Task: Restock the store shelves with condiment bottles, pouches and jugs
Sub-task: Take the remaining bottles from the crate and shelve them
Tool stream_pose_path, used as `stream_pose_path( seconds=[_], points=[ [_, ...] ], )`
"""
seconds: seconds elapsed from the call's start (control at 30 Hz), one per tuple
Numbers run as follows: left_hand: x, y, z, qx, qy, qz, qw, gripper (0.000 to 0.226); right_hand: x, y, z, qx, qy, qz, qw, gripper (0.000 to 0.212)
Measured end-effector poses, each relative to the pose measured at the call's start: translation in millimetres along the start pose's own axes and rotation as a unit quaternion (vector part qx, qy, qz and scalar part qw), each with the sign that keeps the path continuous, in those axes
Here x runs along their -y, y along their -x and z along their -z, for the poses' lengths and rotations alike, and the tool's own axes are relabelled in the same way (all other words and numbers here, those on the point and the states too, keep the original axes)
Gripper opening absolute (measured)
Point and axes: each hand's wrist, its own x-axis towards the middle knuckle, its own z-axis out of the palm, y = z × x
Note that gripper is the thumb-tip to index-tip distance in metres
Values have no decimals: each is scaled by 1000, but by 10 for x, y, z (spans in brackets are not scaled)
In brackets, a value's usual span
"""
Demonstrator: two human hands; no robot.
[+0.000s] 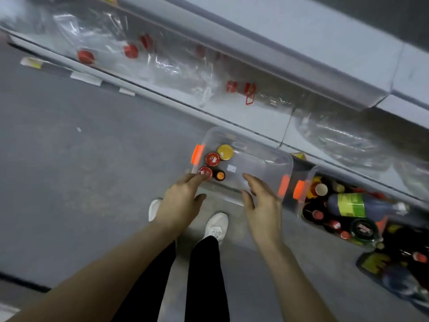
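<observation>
**Condiment bottles (212, 159) in floor bin: toppling risk**

Four stand capped, clustered in a corner of the clear bin (255, 163) on the floor (92, 159), beside the bottom shelf (232, 112). Left hand (183, 201), grip open, extends to the nearest red cap (205, 172); contact unclear. Right hand (262, 201), grip open, hovers over the rim. A careless nudge could knock neighbours down. Labels hidden; wrapped shelf stock (162, 66) blurred.

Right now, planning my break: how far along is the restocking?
Done: jugs sit on the shelf; the near bin is nearly empty. In hand: nothing gripped; left hand reaches a red cap, right hand hovers. Left: four bottles there, plus the full bin.
</observation>
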Motion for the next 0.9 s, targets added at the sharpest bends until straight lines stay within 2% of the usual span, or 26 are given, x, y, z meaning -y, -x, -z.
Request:
stream_pose_path(
  seconds=[0.4,0.7,0.8,0.9],
  points=[
    [880,-1192,-1497,79,-22,1,997,56,-1327,-857,-1466,116,62,-37,991,52],
    [1229,-1868,-2060,88,-30,-21,995,49,-2109,-1453,-2153,152,106,-74,980,57],
    [1304,-1992,-2181,68,-27,-32,997,45,-2282,-1584,-2282,156,105,-93,978,59],
    [1345,-2071,-2263,36,-33,-42,998,49,-2397,-1686,-2384,146,104,-107,978,60]
  ],
)
